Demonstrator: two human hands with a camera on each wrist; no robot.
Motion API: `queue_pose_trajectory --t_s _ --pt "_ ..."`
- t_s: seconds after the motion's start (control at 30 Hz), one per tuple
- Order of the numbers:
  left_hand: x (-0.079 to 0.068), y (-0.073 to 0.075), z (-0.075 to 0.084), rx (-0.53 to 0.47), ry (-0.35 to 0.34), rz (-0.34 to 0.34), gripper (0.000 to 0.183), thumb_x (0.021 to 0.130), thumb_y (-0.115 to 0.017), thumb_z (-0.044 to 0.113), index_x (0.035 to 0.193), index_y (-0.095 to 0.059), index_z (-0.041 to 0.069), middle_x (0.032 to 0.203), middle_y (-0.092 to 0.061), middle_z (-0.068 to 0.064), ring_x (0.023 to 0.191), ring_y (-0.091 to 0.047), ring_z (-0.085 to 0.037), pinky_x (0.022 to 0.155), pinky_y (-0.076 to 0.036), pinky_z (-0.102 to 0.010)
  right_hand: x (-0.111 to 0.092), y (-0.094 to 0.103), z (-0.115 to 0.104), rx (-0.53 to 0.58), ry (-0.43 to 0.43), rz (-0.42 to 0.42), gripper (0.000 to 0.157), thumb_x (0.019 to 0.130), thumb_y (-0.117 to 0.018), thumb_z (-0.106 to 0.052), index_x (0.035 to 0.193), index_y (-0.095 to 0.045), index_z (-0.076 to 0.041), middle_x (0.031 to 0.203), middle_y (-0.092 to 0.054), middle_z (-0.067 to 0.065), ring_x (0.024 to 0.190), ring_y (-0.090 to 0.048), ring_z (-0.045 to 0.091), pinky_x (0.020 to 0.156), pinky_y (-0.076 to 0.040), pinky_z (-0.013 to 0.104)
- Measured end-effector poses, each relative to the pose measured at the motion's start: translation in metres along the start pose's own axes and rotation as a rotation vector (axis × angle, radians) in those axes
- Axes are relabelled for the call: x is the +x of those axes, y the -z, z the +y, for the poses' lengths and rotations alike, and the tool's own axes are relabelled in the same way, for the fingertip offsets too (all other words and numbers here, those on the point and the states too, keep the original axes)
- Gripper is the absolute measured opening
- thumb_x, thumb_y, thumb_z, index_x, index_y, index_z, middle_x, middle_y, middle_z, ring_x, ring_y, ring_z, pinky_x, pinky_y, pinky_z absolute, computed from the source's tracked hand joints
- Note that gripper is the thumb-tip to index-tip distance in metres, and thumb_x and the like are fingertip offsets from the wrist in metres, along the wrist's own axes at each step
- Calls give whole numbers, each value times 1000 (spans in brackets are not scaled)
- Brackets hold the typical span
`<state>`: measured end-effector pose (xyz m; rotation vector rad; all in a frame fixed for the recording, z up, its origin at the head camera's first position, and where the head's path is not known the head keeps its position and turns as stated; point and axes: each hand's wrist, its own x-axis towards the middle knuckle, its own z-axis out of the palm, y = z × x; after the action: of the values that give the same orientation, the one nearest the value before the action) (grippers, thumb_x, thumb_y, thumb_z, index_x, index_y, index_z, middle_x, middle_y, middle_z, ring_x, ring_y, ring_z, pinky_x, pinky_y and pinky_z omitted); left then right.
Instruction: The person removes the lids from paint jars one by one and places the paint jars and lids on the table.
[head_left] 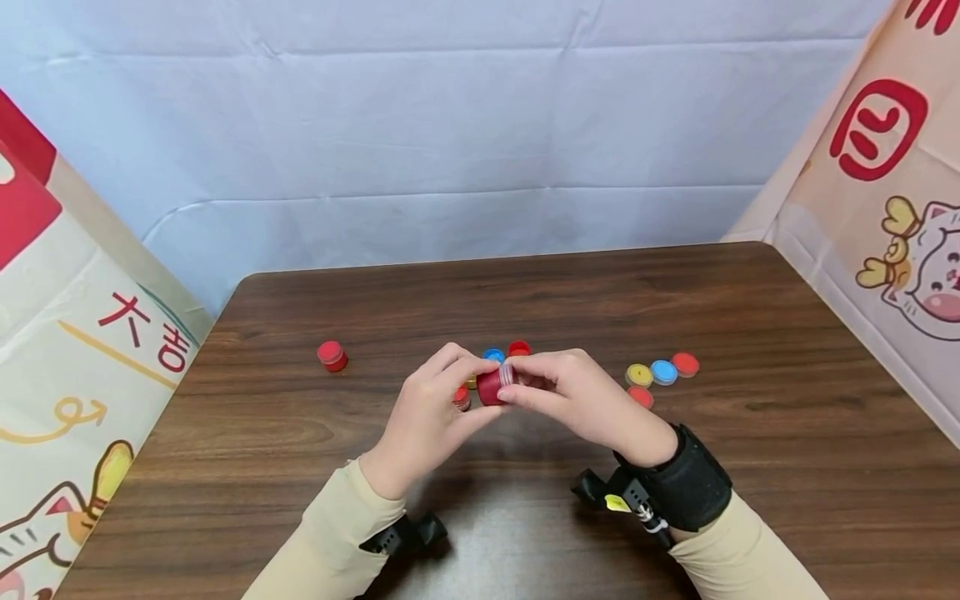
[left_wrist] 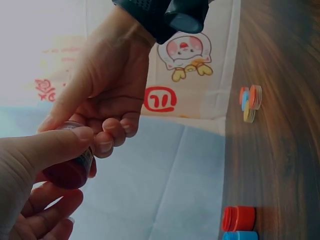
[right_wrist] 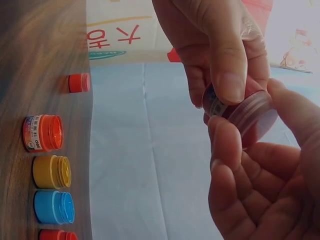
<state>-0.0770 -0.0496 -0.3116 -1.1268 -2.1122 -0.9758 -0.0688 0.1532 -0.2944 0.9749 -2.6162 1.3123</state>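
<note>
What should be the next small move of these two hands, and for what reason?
Probably the right hand should twist the lid while the left hand steadies the dark red jar. The lid sits on that jar, with the right fingers at it; nearby, four open jars stand in a row, and four loose lids lie to the right.

Just beyond my fingers (head_left: pixel 462 368), open jars (right_wrist: pixel 45 172) block a straight pass; four lids (head_left: pixel 663 372) obstruct my right. Between those jars and the far-left red jar (head_left: pixel 332 357), the tabletop (head_left: pixel 397 321) leaves me room.
</note>
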Motion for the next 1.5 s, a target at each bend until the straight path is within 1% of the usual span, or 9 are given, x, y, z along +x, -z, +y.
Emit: queue_pose_trajectory --t_s 0.23,0.43,0.57,0.77,0.9,1.03,1.23,1.33,1.5 --pt "0 1 0 -26 25 -24 39 66 -86 16 98 -65 7 86 -54 1 64 -44 -6 55 -41 -15 -2 0 -1 -51 63 3 23 86 -68 -24 105 -66 -12 76 -59 -9 63 -52 5 56 -46 23" --pt "1 0 1 -37 9 -28 43 69 -82 5 105 -57 4 102 -52 -5 72 -49 -11 60 -45 -16 -3 2 -3 -60 179 72 34 81 -74 -17 112 -64 -10 86 -60 -8 73 -54 5 57 -48 22" --pt "2 0 2 -25 -6 -8 44 71 -79 3 107 -54 5 104 -54 -6 74 -50 -12 58 -44 -17 -3 3 -4 -56 224 102 36 79 -75 -15 113 -64 -9 89 -60 -7 77 -55 6 57 -48 21" --pt "2 0 0 -19 -2 -3 44 71 -82 11 106 -56 7 97 -59 -2 77 -49 -12 62 -42 -18 -3 5 -5 -48 153 83 39 80 -74 -18 116 -63 -8 89 -61 -7 77 -57 7 59 -49 22" --pt "1 -2 -1 -25 0 15 42 70 -83 17 104 -61 7 92 -62 1 73 -48 -11 62 -41 -18 -3 5 -5 -20 51 57 30 85 -70 -22 112 -65 -9 81 -61 -10 73 -56 5 62 -49 25" --pt "0 -2 -1 -10 8 8 45 68 -84 22 106 -65 6 92 -66 1 73 -50 -10 62 -41 -18 -3 4 -5 -25 12 37 18 87 -67 -24 101 -66 -12 74 -58 -11 66 -53 6 58 -47 26" --pt "-2 0 -1 -14 24 -9 47 66 -85 22 106 -69 4 86 -69 0 69 -50 -9 59 -43 -22 -2 2 -5 -102 60 15 11 89 -64 -25 94 -62 -16 71 -51 -11 63 -49 5 55 -44 23" --pt "-2 2 0 -40 31 0 46 65 -86 20 105 -69 4 86 -69 0 71 -51 -9 59 -43 -21 -2 2 -7 -120 95 17 14 89 -64 -25 99 -62 -15 74 -51 -11 65 -50 5 55 -44 22" --pt "1 1 1 -47 8 23 44 68 -84 18 107 -67 7 94 -68 -1 79 -54 -12 63 -44 -20 -4 4 -7 -54 103 39 30 87 -67 -20 115 -62 -9 81 -58 -10 72 -54 6 58 -47 23"
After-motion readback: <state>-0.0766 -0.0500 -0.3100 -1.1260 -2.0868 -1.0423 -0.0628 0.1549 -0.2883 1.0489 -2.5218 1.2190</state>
